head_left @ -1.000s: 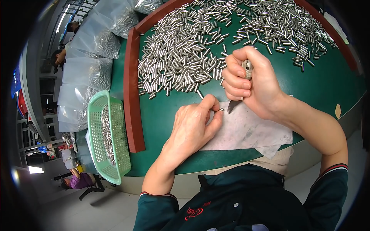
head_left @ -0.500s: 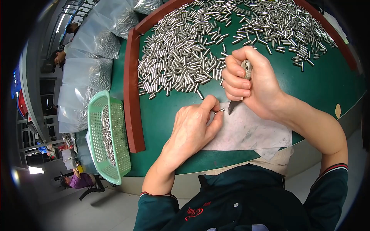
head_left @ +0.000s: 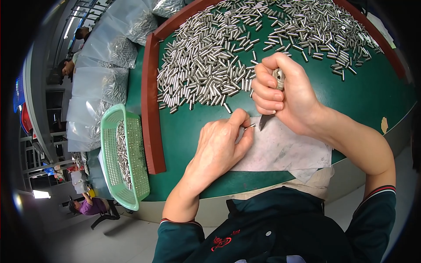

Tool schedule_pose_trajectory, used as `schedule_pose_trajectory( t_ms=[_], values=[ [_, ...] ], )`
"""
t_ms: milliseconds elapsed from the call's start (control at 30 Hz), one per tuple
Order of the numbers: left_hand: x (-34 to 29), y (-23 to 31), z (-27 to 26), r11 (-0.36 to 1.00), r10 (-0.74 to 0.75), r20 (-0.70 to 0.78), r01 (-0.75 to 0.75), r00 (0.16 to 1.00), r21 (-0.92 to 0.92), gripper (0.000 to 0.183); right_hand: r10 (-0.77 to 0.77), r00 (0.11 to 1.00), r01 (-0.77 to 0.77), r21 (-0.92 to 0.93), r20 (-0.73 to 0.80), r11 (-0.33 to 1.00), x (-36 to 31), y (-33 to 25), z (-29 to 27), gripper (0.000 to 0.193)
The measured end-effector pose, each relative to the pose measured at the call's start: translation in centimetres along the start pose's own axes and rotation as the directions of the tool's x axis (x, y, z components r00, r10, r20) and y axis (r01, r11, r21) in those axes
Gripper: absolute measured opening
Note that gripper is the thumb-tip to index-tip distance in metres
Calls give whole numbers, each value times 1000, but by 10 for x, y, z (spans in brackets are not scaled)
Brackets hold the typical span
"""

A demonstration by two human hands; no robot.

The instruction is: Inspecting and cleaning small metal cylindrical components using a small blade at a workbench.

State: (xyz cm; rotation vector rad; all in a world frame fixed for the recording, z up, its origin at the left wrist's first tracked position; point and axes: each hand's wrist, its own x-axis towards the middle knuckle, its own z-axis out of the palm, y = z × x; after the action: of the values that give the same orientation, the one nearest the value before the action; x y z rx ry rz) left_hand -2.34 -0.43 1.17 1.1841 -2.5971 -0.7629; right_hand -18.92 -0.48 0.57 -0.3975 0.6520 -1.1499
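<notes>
My left hand (head_left: pixel 218 142) pinches a small metal pin (head_left: pixel 251 126) between thumb and forefinger, at the left part of a stained pale cloth (head_left: pixel 287 149). In a closed fist, my right hand (head_left: pixel 291 94) grips a knife (head_left: pixel 265 120) with a wrapped handle. Its dark blade points down, close to the right end of the pin; whether they touch I cannot tell. Beyond the hands, a large heap of shiny metal pins (head_left: pixel 201 65) covers the green tabletop (head_left: pixel 184 131), and a second heap (head_left: pixel 324 30) lies at the far right.
A reddish-brown rail (head_left: pixel 152 109) edges the table on the left and back. Left of it stands a light green perforated basket (head_left: pixel 142 175) with pins inside. Several clear plastic bags (head_left: pixel 85 107) of pins line the far left. A person in purple (head_left: pixel 92 207) sits in the background.
</notes>
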Motion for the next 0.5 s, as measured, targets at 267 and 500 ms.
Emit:
schedule_pose_trajectory(
  t_ms=[267, 500],
  values=[
    [0, 0, 0, 1000, 3, 5, -3, 1000, 11, 11, 6, 1000, -6, 9, -6, 1000, 0, -1, -1, 32],
    [-2, -6, 0, 963, -59, -3, 56, 998, -265, 9, 24, 1000, -24, 28, 8, 999, -1, 0, 1, 30]
  ],
)
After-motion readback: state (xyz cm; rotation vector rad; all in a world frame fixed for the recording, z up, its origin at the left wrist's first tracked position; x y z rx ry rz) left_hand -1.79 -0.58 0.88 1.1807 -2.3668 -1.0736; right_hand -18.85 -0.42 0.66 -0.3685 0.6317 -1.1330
